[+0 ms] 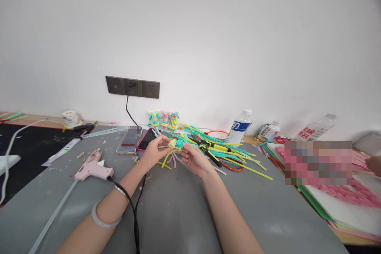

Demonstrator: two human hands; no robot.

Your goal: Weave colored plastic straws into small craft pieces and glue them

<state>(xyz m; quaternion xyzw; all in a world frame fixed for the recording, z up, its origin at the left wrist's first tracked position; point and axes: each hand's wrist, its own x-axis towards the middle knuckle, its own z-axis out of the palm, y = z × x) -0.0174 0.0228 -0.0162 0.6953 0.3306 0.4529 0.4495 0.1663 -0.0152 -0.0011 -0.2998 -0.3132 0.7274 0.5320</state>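
Observation:
A small pipe cleaner piece (179, 143), pale yellow on its left and teal on its right, is held between my two hands above the grey mat. My left hand (157, 150) pinches the yellow end with thumb and forefinger. On the teal side, my right hand (195, 159) has its fingers closed, and a short teal strand stands up by its thumb. Just behind and right of the hands lies a heap of yellow and teal pipe cleaners (244, 154). Yellow-and-black pliers (218, 147) rest on that heap. Part of the held piece is hidden by my fingers.
A pink glue gun (94, 170) lies at left, its black cable running under my left forearm. Phones (145, 139) lie behind my left hand. Several small pipe cleaner figures (165, 119) stand by the wall. A water bottle (239, 129) and pink bundles (357, 194) are at right.

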